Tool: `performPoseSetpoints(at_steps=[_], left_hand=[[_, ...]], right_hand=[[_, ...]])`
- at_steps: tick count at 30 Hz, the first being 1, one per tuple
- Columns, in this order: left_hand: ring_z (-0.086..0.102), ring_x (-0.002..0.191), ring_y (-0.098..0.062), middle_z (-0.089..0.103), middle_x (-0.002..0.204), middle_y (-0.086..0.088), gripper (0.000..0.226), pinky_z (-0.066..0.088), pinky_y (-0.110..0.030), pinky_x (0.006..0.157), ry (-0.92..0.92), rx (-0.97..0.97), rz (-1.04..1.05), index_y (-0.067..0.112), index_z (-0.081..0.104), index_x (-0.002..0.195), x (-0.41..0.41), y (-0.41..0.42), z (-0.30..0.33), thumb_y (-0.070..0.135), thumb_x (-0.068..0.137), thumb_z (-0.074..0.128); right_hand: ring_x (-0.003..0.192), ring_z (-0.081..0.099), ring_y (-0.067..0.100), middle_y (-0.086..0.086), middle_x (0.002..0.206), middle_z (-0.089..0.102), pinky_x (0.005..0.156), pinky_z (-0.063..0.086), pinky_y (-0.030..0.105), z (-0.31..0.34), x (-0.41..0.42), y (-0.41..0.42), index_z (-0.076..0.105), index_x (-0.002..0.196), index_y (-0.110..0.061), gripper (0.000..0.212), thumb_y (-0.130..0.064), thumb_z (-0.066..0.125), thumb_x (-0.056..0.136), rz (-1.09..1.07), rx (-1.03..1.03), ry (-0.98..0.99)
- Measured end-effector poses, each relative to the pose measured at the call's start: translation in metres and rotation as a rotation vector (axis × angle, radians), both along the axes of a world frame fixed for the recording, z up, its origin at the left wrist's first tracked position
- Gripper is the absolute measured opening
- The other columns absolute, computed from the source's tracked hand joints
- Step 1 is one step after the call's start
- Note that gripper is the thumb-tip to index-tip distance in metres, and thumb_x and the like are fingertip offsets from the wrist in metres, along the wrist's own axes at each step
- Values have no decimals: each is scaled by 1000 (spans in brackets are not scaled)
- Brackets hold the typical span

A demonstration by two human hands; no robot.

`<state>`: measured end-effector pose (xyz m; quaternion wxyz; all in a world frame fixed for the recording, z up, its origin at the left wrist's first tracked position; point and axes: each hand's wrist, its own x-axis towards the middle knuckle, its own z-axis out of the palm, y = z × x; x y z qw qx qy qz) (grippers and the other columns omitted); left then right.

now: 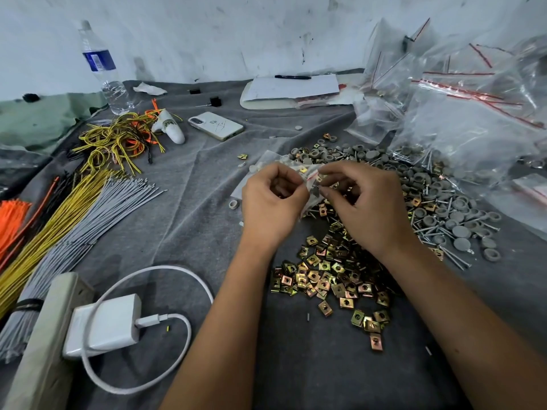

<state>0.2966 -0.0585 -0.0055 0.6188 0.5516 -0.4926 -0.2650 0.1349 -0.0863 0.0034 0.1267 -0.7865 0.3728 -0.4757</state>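
Packing small hardware into a small zip bag [307, 176] is the work in hand, and it is looking to be at an early-to-middle point. The left hand [272, 202] is pinching one side of the bag's mouth between thumb and curled fingers. The right hand [370, 208] is pinching the other side in the same way, by the red seal strip. The bag is hanging between the two hands, raised off the desk [201, 208].

At least one brass-coloured clip is showing through the plastic near the top. Whatever else is inside is too crumpled to make out. Whether the hands are spreading the mouth for another part or pressing it closed, I cannot tell.

Plenty is waiting:
- Clip nuts [328, 279] are lying loose in a pile just under and nearer than the right wrist.
- Grey-capped screws [444, 211] are spreading out in a heap to the outside of the right hand.
- Empty clear bags [266, 159] are lying flat just beyond the left hand.

Larger plastic bags [473, 128] are piling up well beyond the right hand. Which of them are holding finished packets is not clear, so the count done so far is not showing. Judging by the loose heaps, most of the packing is yet to come.
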Motion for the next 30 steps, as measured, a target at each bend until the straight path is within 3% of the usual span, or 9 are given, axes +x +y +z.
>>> performPoseSetpoints(at_steps=[2,6,8,11,15,20,27,30], left_hand=[[51,57,-19,58,61,1,17,43,-30,51,43,-5,15,15,67,76,1,0,1,0,81,75],[55,63,-14,62,67,3,19,47,-26,58,91,-18,116,15,68,78,3,0,1,-4,79,72],[56,64,-13,64,69,2,17,48,-28,60,140,-30,176,14,69,79,5,0,2,-3,77,70],[56,65,-17,64,69,-3,12,47,-28,60,212,-45,247,17,69,77,6,0,5,5,72,68],[54,65,-19,63,71,-8,10,45,-26,58,250,-48,275,17,67,76,8,-1,7,8,70,67],[54,66,-19,63,72,-9,22,46,-26,59,227,-38,290,15,67,77,9,-1,7,-7,80,69],[54,66,-18,62,71,-6,21,46,-25,59,217,-42,289,12,67,80,7,1,9,-9,82,68],[54,66,-18,61,70,-5,21,46,-23,57,213,-46,283,12,67,80,8,0,9,-9,82,68]], right_hand=[[85,68,1,-5,97,75,78,54,15,0,0,-1,74,113,-13,26,-9,79,87,-26,9,-45],[83,62,-9,-6,94,71,74,44,2,0,-4,-4,74,104,-12,16,-9,77,89,-108,16,-70],[82,62,4,-4,93,71,77,46,11,-2,-5,-5,75,100,-14,13,-12,78,88,-123,27,7],[103,56,20,0,100,68,87,44,31,-6,-5,-7,77,102,-21,18,-26,82,85,-139,69,300],[114,46,23,1,107,59,92,43,36,-8,-4,-5,78,110,-26,30,-39,82,84,-123,122,499],[114,44,22,0,107,57,86,41,32,-8,-2,-5,77,111,-21,28,-37,78,88,-133,90,518],[108,49,23,3,102,60,87,38,30,-9,-2,-10,75,104,-8,22,-27,65,99,-191,63,396],[80,59,17,-2,85,60,68,37,23,-7,-3,-10,69,101,-5,20,-20,57,104,-168,133,160]])
